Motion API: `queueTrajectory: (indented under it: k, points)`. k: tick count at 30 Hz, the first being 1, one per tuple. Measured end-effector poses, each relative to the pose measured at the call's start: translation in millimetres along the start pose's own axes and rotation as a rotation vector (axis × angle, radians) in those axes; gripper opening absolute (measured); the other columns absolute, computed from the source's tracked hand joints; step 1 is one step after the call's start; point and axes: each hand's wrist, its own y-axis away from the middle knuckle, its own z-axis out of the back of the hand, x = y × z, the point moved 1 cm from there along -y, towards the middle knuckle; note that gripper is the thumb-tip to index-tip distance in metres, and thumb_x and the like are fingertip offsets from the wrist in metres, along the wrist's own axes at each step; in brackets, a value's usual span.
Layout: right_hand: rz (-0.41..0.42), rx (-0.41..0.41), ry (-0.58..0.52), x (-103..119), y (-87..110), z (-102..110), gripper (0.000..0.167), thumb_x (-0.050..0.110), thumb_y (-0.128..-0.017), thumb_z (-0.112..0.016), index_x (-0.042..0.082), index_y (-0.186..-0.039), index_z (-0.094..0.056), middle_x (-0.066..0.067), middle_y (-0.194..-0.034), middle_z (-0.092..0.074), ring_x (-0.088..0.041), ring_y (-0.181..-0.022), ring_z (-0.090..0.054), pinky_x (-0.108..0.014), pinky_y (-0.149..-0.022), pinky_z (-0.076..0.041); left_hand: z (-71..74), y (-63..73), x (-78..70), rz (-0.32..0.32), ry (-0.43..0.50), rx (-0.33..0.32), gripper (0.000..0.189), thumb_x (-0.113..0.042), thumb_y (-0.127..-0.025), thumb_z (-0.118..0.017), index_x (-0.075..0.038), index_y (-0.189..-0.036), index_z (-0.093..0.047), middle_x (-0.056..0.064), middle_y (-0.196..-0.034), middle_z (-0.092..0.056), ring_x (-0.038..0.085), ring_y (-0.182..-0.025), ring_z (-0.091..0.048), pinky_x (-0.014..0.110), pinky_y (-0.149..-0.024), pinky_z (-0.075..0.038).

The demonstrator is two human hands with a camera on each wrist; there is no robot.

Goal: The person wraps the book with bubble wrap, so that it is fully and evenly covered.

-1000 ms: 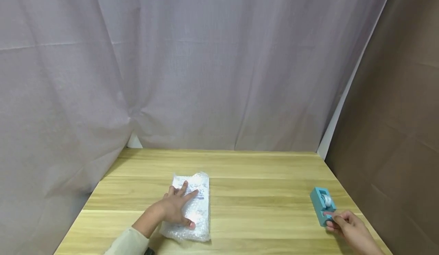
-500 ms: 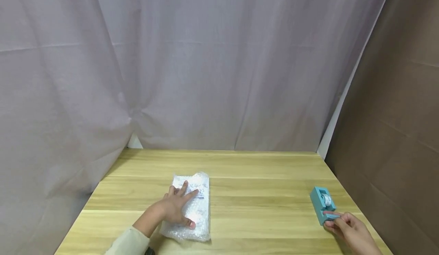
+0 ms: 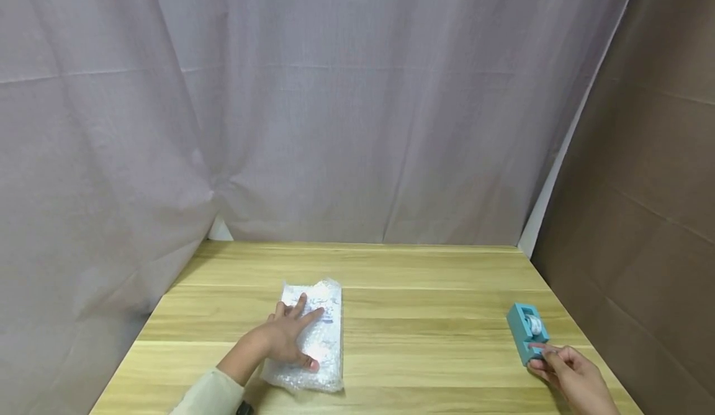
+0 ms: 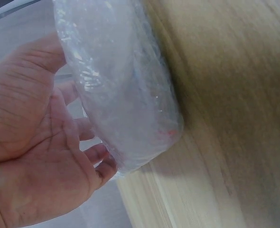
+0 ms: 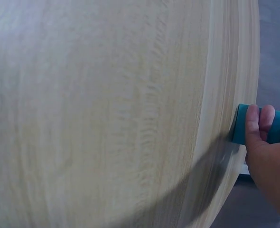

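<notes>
My left hand [image 3: 287, 339] lies with spread fingers on a flat white package in bubble wrap [image 3: 329, 347], left of the table's middle. In the left wrist view the palm and fingers of that hand [image 4: 40, 137] show beside the wrap's edge [image 4: 116, 90]. Near the table's right edge stands a teal tape dispenser [image 3: 519, 334] with a roll of clear tape [image 3: 534, 324] in it. My right hand [image 3: 572, 371] grips the dispenser's near end between thumb and fingers. Two of its fingers lie against the teal body [image 5: 241, 124] in the right wrist view. Any tape strip there is too small to make out.
The wooden table [image 3: 424, 328] carries the package and the dispenser far apart. Grey cloth [image 3: 357, 123] hangs behind and at the left, brown cloth [image 3: 642, 185] along the right edge.
The fingers of my right hand shift slightly at the dispenser's near end. My left hand and the package stay in place.
</notes>
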Motion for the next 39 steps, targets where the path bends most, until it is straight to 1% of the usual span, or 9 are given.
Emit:
queueTrajectory:
  k: [5,8,12,14,22,27,29,35,39]
  points:
    - [0.043,-0.004,-0.003,-1.7,1.4,-1.4,0.033,0.008,-0.118,-0.044,-0.003,-0.087,-0.048,0.018,-0.113,-0.070,-0.006,-0.096,-0.077,-0.023,-0.093,-0.066,-0.5,0.7,0.3,-0.003,0.008,-0.001,0.119,-0.058,-0.077,-0.094,-0.031,-0.175,-0.032,0.021,-0.186,-0.009,0.061,-0.163,-0.016,0.078,-0.129,-0.029]
    - [0.059,-0.003,-0.013,-2.4,2.0,-1.7,0.033,0.007,-0.118,-0.044,-0.005,-0.088,-0.048,0.020,-0.112,-0.069,-0.006,-0.095,-0.077,-0.022,-0.092,-0.066,-0.2,0.9,-0.2,-0.004,0.006,0.000,0.119,-0.058,-0.077,-0.094,-0.031,-0.175,-0.032,0.021,-0.186,-0.010,0.061,-0.163,-0.016,0.078,-0.129,-0.031]
    - [0.042,-0.001,-0.013,-1.4,0.8,-1.8,0.031,0.006,-0.117,-0.043,-0.004,-0.089,-0.049,0.017,-0.116,-0.069,-0.005,-0.096,-0.076,-0.023,-0.093,-0.066,-0.2,1.5,-0.1,-0.004,-0.001,-0.002,0.119,-0.058,-0.077,-0.094,-0.031,-0.174,-0.032,0.021,-0.186,-0.010,0.058,-0.161,-0.021,0.076,-0.126,-0.037]
    - [0.030,-0.002,-0.010,-1.3,0.3,-1.8,0.030,0.005,-0.117,-0.042,-0.005,-0.090,-0.049,0.018,-0.115,-0.069,-0.005,-0.096,-0.076,-0.023,-0.094,-0.066,-0.3,1.8,0.1,-0.005,-0.001,-0.005,0.119,-0.059,-0.077,-0.094,-0.031,-0.174,-0.032,0.021,-0.186,-0.010,0.056,-0.160,-0.023,0.076,-0.124,-0.039]
    - [0.035,-0.022,-0.032,-5.2,-1.2,-1.0,0.032,0.007,-0.117,-0.046,-0.004,-0.087,-0.050,0.022,-0.107,-0.072,-0.006,-0.093,-0.078,-0.025,-0.091,-0.067,-0.3,-0.1,0.5,-0.009,0.000,-0.006,0.118,-0.059,-0.077,-0.093,-0.032,-0.174,-0.032,0.021,-0.186,-0.010,0.064,-0.163,-0.012,0.078,-0.129,-0.030]
    - [0.016,-0.030,-0.016,-5.6,-0.8,-0.3,0.029,0.004,-0.114,-0.050,-0.003,-0.086,-0.051,0.018,-0.111,-0.075,-0.006,-0.093,-0.079,-0.026,-0.091,-0.068,-2.1,-0.2,1.2,-0.011,0.009,-0.005,0.118,-0.059,-0.077,-0.093,-0.032,-0.174,-0.032,0.021,-0.186,-0.010,0.066,-0.163,-0.011,0.081,-0.127,-0.029]
    - [0.017,-0.031,-0.015,-5.6,0.2,-0.6,0.028,0.003,-0.113,-0.050,-0.003,-0.086,-0.051,0.019,-0.110,-0.076,-0.006,-0.092,-0.080,-0.025,-0.090,-0.068,-2.4,-0.1,1.2,-0.011,0.011,-0.005,0.118,-0.058,-0.077,-0.094,-0.032,-0.174,-0.032,0.021,-0.186,-0.010,0.066,-0.163,-0.011,0.082,-0.126,-0.030]
    - [0.096,-0.058,-0.017,-5.3,2.7,-4.1,0.027,0.000,-0.110,-0.055,-0.006,-0.084,-0.051,0.028,-0.096,-0.077,-0.008,-0.085,-0.082,-0.024,-0.082,-0.068,-1.7,0.8,1.1,-0.007,0.020,0.002,0.119,-0.058,-0.076,-0.094,-0.033,-0.174,-0.032,0.021,-0.186,-0.010,0.065,-0.163,-0.011,0.084,-0.126,-0.027]
    - [0.137,-0.077,0.055,-5.2,2.3,-4.1,0.029,-0.003,-0.108,-0.057,-0.005,-0.081,-0.047,0.031,-0.095,-0.075,-0.006,-0.084,-0.081,-0.023,-0.080,-0.068,-0.8,0.5,0.6,-0.011,0.019,-0.001,0.119,-0.059,-0.077,-0.094,-0.032,-0.174,-0.032,0.021,-0.186,-0.010,0.064,-0.163,-0.013,0.084,-0.125,-0.029]
